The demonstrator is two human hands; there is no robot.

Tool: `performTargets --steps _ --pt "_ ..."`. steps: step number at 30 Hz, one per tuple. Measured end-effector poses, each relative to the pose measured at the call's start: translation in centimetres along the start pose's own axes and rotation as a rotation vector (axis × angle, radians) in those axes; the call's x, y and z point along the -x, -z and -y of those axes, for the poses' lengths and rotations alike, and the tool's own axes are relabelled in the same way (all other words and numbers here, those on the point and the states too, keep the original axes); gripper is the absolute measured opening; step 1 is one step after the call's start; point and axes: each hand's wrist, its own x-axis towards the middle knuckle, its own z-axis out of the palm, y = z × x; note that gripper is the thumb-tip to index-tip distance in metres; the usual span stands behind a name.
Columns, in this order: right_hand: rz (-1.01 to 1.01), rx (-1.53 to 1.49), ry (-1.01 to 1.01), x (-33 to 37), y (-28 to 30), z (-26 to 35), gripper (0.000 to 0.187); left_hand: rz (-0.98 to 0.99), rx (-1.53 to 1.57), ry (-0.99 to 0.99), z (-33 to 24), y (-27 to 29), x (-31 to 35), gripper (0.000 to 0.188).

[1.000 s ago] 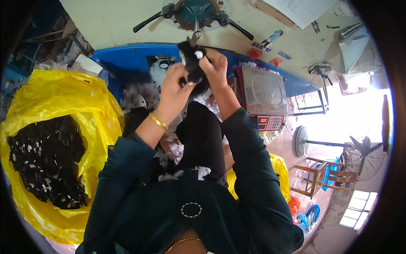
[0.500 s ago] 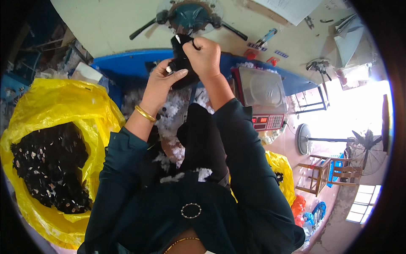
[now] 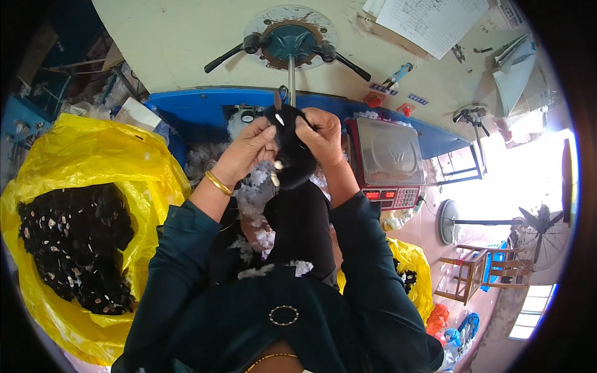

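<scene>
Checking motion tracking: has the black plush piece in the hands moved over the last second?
Yes. The black plush piece has gone up and away from the body, toward the metal nozzle at the blue tray's rim.

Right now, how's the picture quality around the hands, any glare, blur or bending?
Head view: both hands, left hand and right hand, and the black fabric piece are sharp and evenly lit; daylight blows out the doorway at right; fisheye bends the blue table edge and darkens the rim.
</scene>
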Motion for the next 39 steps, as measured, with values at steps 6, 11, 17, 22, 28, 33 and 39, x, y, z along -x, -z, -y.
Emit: performTargets --steps 6,11,17,22,28,33,39 --pt "0.197 -0.087 -0.056 -0.1 3.0 0.1 0.014 -0.149 -0.117 -0.123 1.5 -3.7 1.2 0.026" --pt "0.269 -0.216 -0.161 -0.1 4.5 -1.6 0.017 -0.316 -0.142 -0.282 2.9 -7.2 1.6 0.046" --pt "0.377 -0.345 -0.499 -1.1 6.6 -1.1 0.025 -0.341 -0.058 -0.144 -0.3 -10.1 1.2 0.041" --pt "0.285 -0.075 -0.475 -2.3 6.7 1.9 0.044 -0.254 -0.126 0.032 -2.9 -8.9 0.0 0.048" --pt "0.495 0.098 -0.362 -0.3 4.3 4.7 0.07 -0.33 -0.161 0.001 -0.5 -7.3 1.7 0.046" --pt "0.397 0.075 -0.182 2.0 2.7 3.2 0.074 -0.331 -0.206 -0.005 -0.6 -5.5 1.8 0.045" --pt "0.318 0.256 -0.082 1.5 2.6 1.7 0.08 -0.338 -0.505 -0.13 0.6 -4.3 -0.4 0.045"
